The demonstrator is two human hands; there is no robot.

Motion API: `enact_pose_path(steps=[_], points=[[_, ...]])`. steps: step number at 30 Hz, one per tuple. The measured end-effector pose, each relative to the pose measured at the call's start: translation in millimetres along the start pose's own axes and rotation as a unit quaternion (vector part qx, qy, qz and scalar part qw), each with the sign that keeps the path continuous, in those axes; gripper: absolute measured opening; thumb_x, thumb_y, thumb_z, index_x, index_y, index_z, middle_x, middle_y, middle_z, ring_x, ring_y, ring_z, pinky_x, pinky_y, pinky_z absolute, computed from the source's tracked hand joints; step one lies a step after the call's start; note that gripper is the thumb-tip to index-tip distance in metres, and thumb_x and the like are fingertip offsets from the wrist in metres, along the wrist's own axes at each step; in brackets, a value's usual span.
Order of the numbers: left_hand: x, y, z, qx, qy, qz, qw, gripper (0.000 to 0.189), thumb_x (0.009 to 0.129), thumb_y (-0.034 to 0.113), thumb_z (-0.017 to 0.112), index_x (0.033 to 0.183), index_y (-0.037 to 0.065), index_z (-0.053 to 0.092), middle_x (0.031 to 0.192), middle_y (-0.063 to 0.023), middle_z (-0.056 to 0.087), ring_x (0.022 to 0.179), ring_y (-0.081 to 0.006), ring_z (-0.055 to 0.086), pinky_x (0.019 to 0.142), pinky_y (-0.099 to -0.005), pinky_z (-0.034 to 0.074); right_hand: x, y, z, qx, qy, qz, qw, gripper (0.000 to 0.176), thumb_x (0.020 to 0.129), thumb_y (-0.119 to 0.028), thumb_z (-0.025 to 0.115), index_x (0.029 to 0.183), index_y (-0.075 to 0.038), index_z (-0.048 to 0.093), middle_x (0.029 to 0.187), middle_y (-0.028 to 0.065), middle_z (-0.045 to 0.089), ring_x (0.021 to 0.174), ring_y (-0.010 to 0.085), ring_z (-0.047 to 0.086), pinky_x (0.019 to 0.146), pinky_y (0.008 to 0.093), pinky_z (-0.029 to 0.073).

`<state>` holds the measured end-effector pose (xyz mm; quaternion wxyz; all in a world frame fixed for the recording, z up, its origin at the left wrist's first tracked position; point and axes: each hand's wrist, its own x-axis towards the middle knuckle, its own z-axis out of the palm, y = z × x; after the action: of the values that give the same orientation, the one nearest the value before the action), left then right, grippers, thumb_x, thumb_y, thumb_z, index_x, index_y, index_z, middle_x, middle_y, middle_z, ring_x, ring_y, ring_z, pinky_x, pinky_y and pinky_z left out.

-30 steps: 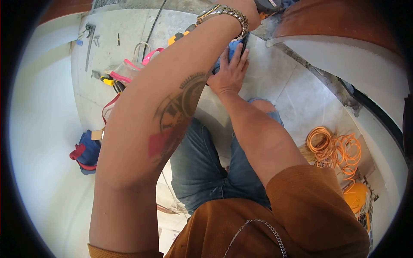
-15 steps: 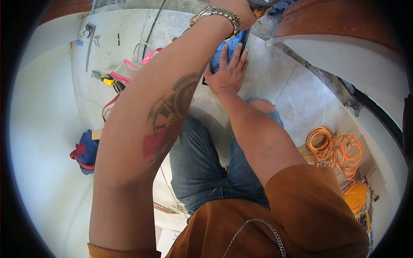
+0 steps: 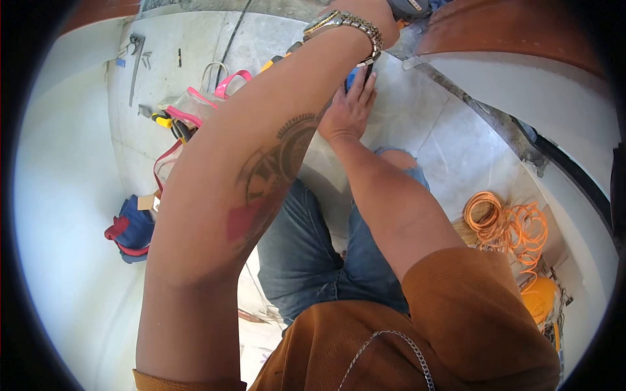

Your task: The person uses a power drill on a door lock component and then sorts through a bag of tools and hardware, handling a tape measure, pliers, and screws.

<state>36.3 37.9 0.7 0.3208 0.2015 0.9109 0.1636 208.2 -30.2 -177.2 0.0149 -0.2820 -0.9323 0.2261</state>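
My left hand [image 3: 380,25], with a metal watch on its wrist, is closed on a dark grey tool [image 3: 411,9] with a bit of orange, at the top edge; most of its fingers are hidden. Under that forearm, my right hand [image 3: 347,114] lies flat with its fingers stretched out. Its fingertips rest by a blue item with a dark edge [image 3: 355,77], which my left arm mostly covers.
A clear bag with pink trim [image 3: 195,107] and yellow-black tools [image 3: 171,124] lie at the left. A metal square [image 3: 135,68] is farther off. Coiled orange hose [image 3: 486,218] and a yellow-orange object [image 3: 540,300] are at the right. Reddish-brown panels stand at the top.
My left hand and forearm have shifted right along with the dark tool, covering more of the blue item. My right hand has stayed nearly in place.
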Motion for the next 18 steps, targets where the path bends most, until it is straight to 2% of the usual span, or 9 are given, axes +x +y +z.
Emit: enact_pose_path(steps=[3, 6, 11, 18], points=[[5.7, -5.2, 7.5, -0.043, 0.01, 0.029, 0.999, 0.034, 0.094, 0.032, 0.066, 0.11, 0.005, 0.077, 0.116, -0.027, 0.072, 0.113, -0.0403, 0.07, 0.097, -0.0474, 0.056, 2.2, -2.0, -2.5, -0.001, 0.0, 0.005, 1.0, 0.086, 0.082, -0.051, 0.066, 0.156, -0.01, 0.047, 0.169, 0.026, 0.019, 0.155, 0.0493, 0.014, 0.124, 0.0638, 0.02], [19.4, -14.7, 18.9, -0.017, 0.035, 0.013, 0.999, 0.036, 0.094, 0.034, 0.065, 0.108, 0.003, 0.077, 0.114, -0.0277, 0.072, 0.112, -0.0409, 0.07, 0.096, -0.0475, 0.056, 0.7, -2.3, -2.1, 0.007, 0.005, 0.01, 1.0, 0.086, 0.081, -0.051, 0.066, 0.155, -0.011, 0.048, 0.169, 0.0257, 0.019, 0.155, 0.0489, 0.014, 0.124, 0.0633, 0.02], [30.1, -21.3, 25.1, 0.04, 0.042, 0.053, 0.997, 0.038, 0.093, 0.035, 0.065, 0.102, 0.001, 0.078, 0.107, -0.0284, 0.074, 0.106, -0.0422, 0.072, 0.092, -0.0474, 0.057, 2.1, -1.4, 3.3, 0.0, 0.017, 0.009, 1.0, 0.087, 0.08, -0.052, 0.067, 0.155, -0.011, 0.049, 0.168, 0.0256, 0.02, 0.155, 0.0483, 0.014, 0.124, 0.0626, 0.02], [22.5, -15.8, 17.3, 0.019, 0.051, 0.023, 0.998, 0.037, 0.093, 0.034, 0.065, 0.101, 0.0, 0.078, 0.106, -0.0292, 0.073, 0.104, -0.042, 0.072, 0.091, -0.0472, 0.058, 2.8, -1.0, 4.5, 0.003, 0.019, 0.007, 1.0, 0.088, 0.079, -0.052, 0.067, 0.155, -0.011, 0.049, 0.169, 0.0249, 0.018, 0.156, 0.0477, 0.014, 0.124, 0.0622, 0.02]])
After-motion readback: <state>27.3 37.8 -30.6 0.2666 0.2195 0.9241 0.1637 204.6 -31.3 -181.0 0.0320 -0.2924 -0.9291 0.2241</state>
